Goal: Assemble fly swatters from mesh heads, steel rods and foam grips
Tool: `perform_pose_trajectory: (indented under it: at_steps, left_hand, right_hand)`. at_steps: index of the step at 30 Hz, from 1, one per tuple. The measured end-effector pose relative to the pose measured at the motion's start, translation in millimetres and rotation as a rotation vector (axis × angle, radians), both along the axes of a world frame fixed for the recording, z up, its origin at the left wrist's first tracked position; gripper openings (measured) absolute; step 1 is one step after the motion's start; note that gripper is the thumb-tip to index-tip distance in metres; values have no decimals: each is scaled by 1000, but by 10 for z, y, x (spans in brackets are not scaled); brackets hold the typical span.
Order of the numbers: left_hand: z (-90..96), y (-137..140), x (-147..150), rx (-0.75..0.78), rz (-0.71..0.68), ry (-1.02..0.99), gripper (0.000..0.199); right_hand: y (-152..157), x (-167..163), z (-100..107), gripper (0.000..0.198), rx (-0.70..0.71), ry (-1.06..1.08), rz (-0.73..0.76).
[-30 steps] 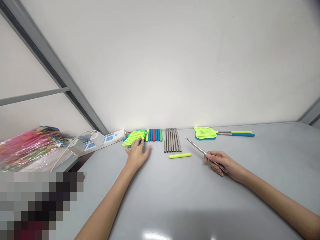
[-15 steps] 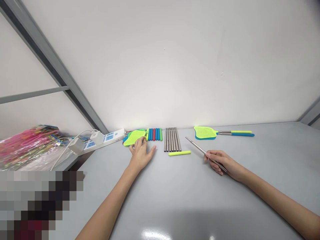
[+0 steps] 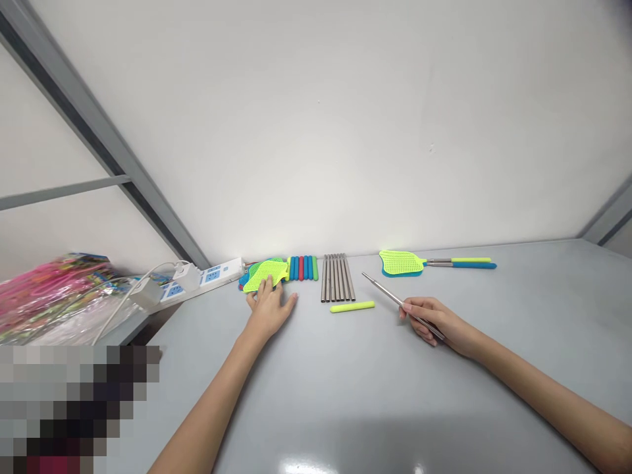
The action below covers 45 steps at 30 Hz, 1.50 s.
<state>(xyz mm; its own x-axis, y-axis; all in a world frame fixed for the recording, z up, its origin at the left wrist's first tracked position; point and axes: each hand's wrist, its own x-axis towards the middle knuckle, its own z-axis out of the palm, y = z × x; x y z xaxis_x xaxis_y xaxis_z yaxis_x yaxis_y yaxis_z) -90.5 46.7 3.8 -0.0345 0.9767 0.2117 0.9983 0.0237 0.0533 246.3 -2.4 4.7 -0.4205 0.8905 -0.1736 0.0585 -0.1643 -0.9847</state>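
My left hand (image 3: pixel 268 309) rests with its fingertips on the near edge of a yellow-green fly swatter head (image 3: pixel 267 272), its thumb spread apart. That perforated head lies on top of other swatter heads, green and blue. My right hand (image 3: pixel 432 322) is closed around a thin metal telescopic rod (image 3: pixel 382 289), tilted with its narrow end pointing up and left. Between the hands lies a single yellow-green handle grip (image 3: pixel 352 307). Behind it several metal rods (image 3: pixel 337 278) stand side by side in a row. Coloured grips (image 3: pixel 301 268) in blue, red and green lie left of the rods.
Two swatters with handles, yellow-green (image 3: pixel 401 262) over blue (image 3: pixel 474 265), lie near the wall at right. A white power strip (image 3: pixel 217 275) with plugs and cables runs along the left edge. Plastic-wrapped pink items (image 3: pixel 54 293) are piled beyond it. A wall (image 3: pixel 320 131) closes the back.
My left hand has drawn slightly toward me and left, and the yellow-green swatter head under its fingers has shifted a little. My right hand still holds the rod in nearly the same place.
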Motion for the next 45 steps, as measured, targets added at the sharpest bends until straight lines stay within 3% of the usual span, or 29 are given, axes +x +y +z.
perform_pose_trajectory:
  at_steps: [3, 10, 17, 21, 25, 27, 34, 45]
  left_hand:
    - [14, -17, 39, 64, -21, -22, 47]
    - [183, -106, 133, 415, -85, -158, 31]
    - [395, -263, 263, 658, -241, -355, 25]
    - [462, -338, 306, 563, -250, -656, 26]
    - [473, -346, 343, 337, -201, -1078, 33]
    - [457, -345, 383, 197, -203, -1166, 38]
    - [316, -425, 569, -70, -302, -1051, 45]
    - [167, -486, 664, -116, -370, -821, 41]
  right_hand:
    - [-2, 0, 1, 30, -7, -4, 0]
    - [-9, 1, 17, 30, -6, -3, 2]
    - [-19, -11, 42, 35, 28, -24, -8]
    - [-23, -15, 44, 40, 38, -16, -19]
    - [-23, -5, 36, 41, 28, -23, -24]
    - [-24, 0, 35, 41, 15, -18, -36]
    - [-31, 8, 52, 36, -2, 29, -3]
    - [-5, 32, -15, 37, 53, -85, 56]
